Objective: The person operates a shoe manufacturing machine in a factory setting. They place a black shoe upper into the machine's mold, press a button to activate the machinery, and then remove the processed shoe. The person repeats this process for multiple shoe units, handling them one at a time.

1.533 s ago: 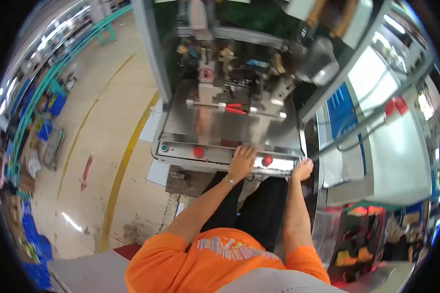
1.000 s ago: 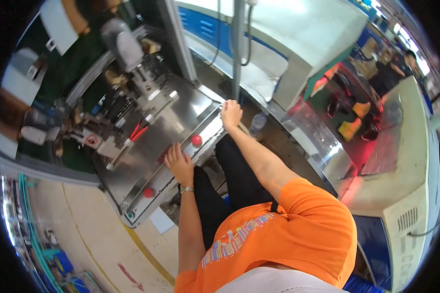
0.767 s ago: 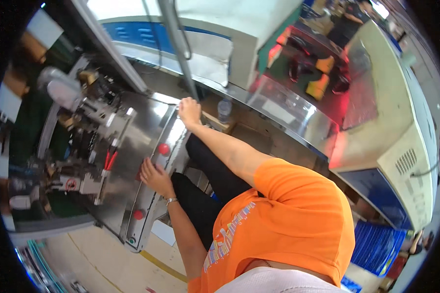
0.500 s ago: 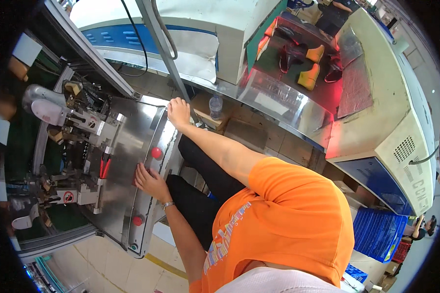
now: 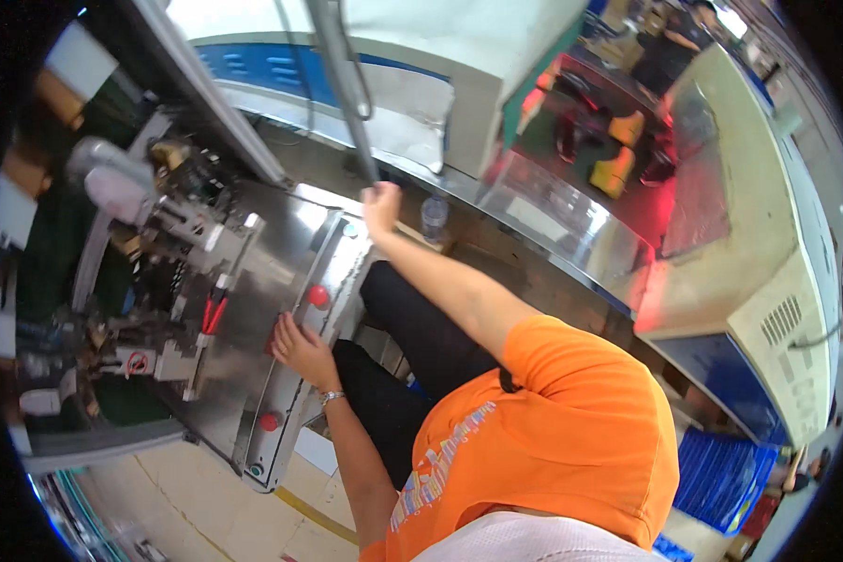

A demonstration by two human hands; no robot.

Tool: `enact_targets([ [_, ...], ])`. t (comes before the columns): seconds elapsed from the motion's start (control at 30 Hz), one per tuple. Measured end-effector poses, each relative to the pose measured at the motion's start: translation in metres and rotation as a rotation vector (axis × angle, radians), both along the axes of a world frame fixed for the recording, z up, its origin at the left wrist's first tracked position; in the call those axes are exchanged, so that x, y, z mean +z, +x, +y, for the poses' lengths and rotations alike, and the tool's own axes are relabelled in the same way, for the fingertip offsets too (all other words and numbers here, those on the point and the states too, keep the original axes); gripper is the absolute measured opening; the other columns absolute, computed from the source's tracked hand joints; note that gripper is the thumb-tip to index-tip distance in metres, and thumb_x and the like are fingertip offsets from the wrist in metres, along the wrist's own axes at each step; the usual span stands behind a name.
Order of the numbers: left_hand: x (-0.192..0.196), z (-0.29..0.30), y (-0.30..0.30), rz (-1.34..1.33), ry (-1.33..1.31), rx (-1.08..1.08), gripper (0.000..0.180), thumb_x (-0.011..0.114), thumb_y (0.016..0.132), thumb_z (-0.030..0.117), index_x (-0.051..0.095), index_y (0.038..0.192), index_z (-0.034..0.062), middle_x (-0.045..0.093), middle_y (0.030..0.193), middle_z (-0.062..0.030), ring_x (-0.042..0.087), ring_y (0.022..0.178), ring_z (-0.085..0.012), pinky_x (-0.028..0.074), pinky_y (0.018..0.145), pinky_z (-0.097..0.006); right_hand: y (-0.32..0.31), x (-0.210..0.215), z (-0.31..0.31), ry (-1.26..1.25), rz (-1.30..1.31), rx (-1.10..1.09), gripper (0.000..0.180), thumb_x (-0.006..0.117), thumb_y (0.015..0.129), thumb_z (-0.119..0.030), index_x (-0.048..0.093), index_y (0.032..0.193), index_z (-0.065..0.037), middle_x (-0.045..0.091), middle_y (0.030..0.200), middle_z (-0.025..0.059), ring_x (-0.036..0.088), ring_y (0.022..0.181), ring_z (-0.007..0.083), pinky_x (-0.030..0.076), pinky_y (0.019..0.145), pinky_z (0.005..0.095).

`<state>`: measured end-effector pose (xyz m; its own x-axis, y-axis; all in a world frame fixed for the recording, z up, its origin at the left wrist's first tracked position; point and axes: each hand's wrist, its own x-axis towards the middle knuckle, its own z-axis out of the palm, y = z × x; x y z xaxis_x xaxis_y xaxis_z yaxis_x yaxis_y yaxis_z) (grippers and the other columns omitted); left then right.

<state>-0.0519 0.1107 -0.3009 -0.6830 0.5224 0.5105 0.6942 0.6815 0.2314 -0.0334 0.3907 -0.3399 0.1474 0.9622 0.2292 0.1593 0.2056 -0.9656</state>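
My left hand, with a metal-band watch at the wrist, lies on the front ledge of the steel machine table. Its fingers are stretched and a little apart over a small dark-red patch, mostly hidden. Two red push buttons, an upper one and a lower one, flank that hand. My right hand is off the table's far corner, near the grey metal post. Motion smears its curled fingers, so any held thing cannot be made out. A pale green button shows beside it.
Machine clamps and red-handled pliers are at the left. A plastic bottle stands beyond my right hand. Yellow and dark shoe parts lie in a red-lit conveyor machine. Blue crates are at lower right; another person is far off.
My right hand has lifted off the table's corner toward the post, uncovering the pale button. My left hand stays on the ledge. The whole view has shifted slightly.
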Motion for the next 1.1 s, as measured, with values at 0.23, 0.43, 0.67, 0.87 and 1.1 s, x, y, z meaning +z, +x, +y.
enact_targets([
  [0.23,0.003,-0.001,0.001,0.008,0.005,0.031,0.038,0.051,0.083,0.015,0.048,0.119,0.0056,0.05,0.122,-0.0089,0.044,0.115,-0.0248,0.029,0.099,-0.043,0.042,-0.004,0.151,-0.23,-0.2,-0.366,0.058,0.071,0.067,-0.023,0.045,0.114,-0.004,0.049,0.115,0.0158,0.044,0.111,0.0344,0.035,0.095,0.0428],
  [0.43,0.005,-0.003,0.003,-0.026,0.059,0.045,0.039,0.053,0.08,0.015,0.049,0.118,0.0055,0.051,0.121,-0.0099,0.042,0.117,-0.0248,0.026,0.102,-0.043,0.064,-0.013,0.196,-0.202,-0.278,-0.007,0.051,0.061,0.055,-0.025,0.047,0.093,0.006,0.055,0.095,0.0242,0.054,0.09,0.0391,0.043,0.083,0.0407],
  [0.67,0.003,-0.005,0.002,-0.022,0.084,0.036,0.039,0.053,0.079,0.014,0.05,0.117,0.006,0.051,0.119,-0.0091,0.043,0.115,-0.0248,0.025,0.102,-0.043,0.047,0.033,0.156,-0.569,-0.243,-0.271,0.053,0.059,0.075,-0.028,0.039,0.115,0.001,0.052,0.114,0.0207,0.049,0.11,0.033,0.038,0.09,0.0476],
  [0.87,0.005,-0.005,0.003,-0.037,0.094,0.039,0.039,0.053,0.078,0.013,0.051,0.117,0.0064,0.052,0.119,-0.0097,0.043,0.115,-0.0249,0.025,0.102,-0.044,0.049,0.016,0.168,-0.216,-0.261,-0.041,0.037,0.061,0.076,-0.032,0.055,0.096,-0.002,0.059,0.103,0.0196,0.056,0.095,0.0355,0.041,0.082,0.0464],
  [1.1,0.004,-0.006,0.003,-0.052,0.086,0.05,0.04,0.054,0.078,0.013,0.051,0.117,0.0067,0.052,0.119,-0.0096,0.043,0.115,-0.025,0.026,0.102,-0.044,0.068,0.032,0.176,0.386,-0.341,-0.006,0.025,0.054,0.081,-0.023,0.056,0.084,0.002,0.055,0.071,0.0221,0.052,0.068,0.0413,0.04,0.062,0.0455],
])
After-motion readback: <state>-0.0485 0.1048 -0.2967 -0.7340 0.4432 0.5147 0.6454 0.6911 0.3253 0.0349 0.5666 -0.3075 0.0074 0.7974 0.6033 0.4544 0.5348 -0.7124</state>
